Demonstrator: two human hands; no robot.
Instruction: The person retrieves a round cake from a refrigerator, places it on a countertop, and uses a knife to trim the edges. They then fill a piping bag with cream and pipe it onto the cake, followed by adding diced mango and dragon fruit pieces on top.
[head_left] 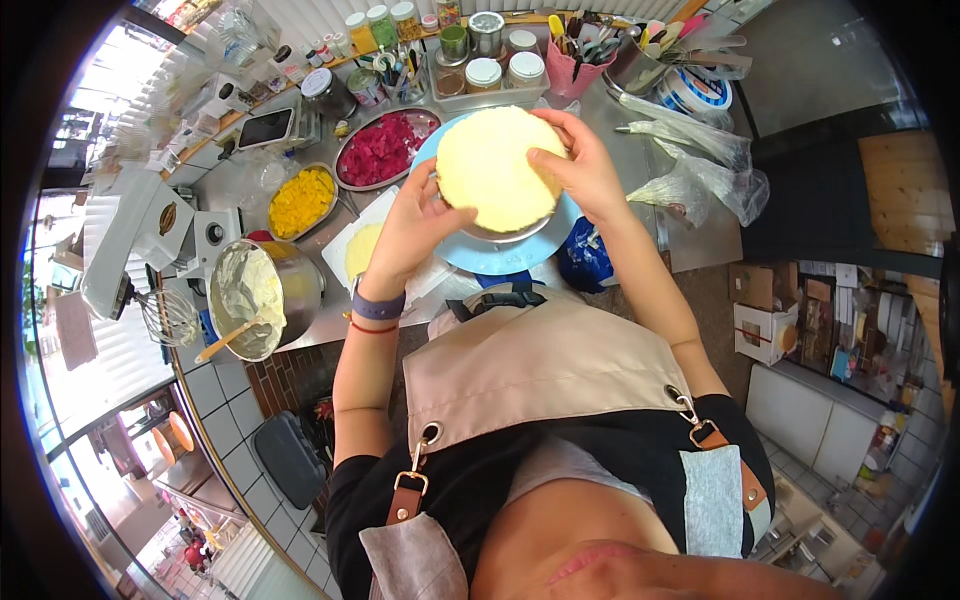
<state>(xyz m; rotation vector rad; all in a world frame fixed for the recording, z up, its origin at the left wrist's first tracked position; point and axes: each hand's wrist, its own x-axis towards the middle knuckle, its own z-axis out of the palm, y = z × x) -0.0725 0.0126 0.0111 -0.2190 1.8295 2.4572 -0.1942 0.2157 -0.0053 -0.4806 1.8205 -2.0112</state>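
Observation:
Between my two hands is a round, pale yellow sponge cake layer (497, 165), held above a light blue round cake stand (465, 252). My left hand (418, 222) grips its left edge, thumb on top. At its upper right edge, my right hand (582, 165) has the thumb pressed on the top face and the fingers around the rim. A silvery round edge shows just under the cake; whether it touches the cake I cannot tell. Another pale yellow cake layer (362, 250) lies on white paper by my left wrist, partly hidden by my arm.
To the left stand a metal mixing bowl (308, 285) with cream and a wooden-handled spatula (225, 340), and a mixer whisk (168, 318). Trays of yellow fruit cubes (300, 202) and magenta fruit cubes (385, 148) sit behind. Clear piping bags (705, 180) lie right; jars (484, 75) line the back.

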